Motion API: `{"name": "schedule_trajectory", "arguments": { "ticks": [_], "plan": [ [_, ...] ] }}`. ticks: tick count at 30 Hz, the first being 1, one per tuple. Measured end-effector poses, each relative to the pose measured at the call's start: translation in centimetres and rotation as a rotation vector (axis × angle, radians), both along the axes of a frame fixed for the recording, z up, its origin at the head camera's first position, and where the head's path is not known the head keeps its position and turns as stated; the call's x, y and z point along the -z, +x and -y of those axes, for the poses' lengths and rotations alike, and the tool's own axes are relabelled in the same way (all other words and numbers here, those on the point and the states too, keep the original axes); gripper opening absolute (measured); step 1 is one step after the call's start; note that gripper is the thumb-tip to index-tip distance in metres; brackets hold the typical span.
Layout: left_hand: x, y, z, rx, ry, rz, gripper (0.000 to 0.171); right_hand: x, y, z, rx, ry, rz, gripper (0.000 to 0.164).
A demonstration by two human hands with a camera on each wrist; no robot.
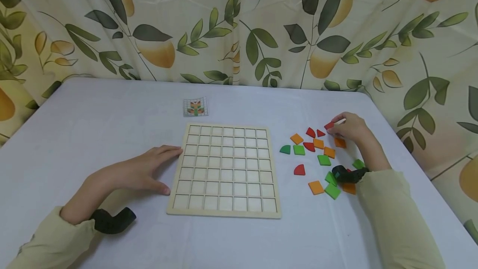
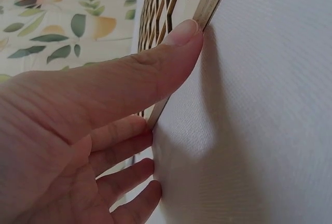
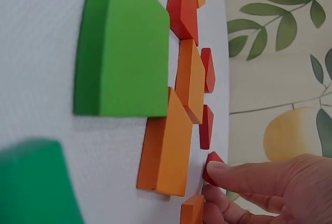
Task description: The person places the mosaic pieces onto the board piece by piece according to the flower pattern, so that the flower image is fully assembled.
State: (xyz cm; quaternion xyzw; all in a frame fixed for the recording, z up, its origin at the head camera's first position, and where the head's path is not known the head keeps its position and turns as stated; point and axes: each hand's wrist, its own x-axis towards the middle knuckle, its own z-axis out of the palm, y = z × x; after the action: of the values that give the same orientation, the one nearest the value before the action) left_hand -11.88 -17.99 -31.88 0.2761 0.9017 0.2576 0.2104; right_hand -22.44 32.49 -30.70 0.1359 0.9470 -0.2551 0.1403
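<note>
A wooden grid board (image 1: 224, 168) with square cells, none of them filled, lies in the middle of the table. My left hand (image 1: 138, 173) rests at its left edge, fingers extended; in the left wrist view the thumb (image 2: 181, 37) touches the board's side. My right hand (image 1: 351, 127) pinches a small red block (image 1: 329, 125) between thumb and fingers at the far right, beyond the scattered blocks. The red block (image 3: 213, 166) also shows in the right wrist view, low over the cloth. An orange square block (image 1: 340, 143) lies just below that hand.
Several loose flat blocks lie right of the board: green squares (image 1: 324, 160), orange squares (image 1: 316, 187), red quarter rounds (image 1: 299, 169) and a dark green one (image 1: 285, 149). A small pattern card (image 1: 196, 106) lies behind the board. A patterned curtain (image 1: 209, 24) hangs behind the table.
</note>
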Motion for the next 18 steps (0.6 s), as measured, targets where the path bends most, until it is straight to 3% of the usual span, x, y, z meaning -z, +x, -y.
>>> {"name": "schedule_trajectory", "arguments": {
  "ticks": [12, 18],
  "plan": [
    [-0.1, 0.0, -0.1, -0.001, 0.002, 0.006, 0.098, -0.4, 0.4, 0.5, -0.042, -0.021, -0.06, 0.047],
    [-0.1, 0.0, -0.1, -0.007, -0.012, 0.011, 0.098, -1.6, 1.1, 2.0, -0.102, -0.045, -0.12, 0.047]
  ]
}}
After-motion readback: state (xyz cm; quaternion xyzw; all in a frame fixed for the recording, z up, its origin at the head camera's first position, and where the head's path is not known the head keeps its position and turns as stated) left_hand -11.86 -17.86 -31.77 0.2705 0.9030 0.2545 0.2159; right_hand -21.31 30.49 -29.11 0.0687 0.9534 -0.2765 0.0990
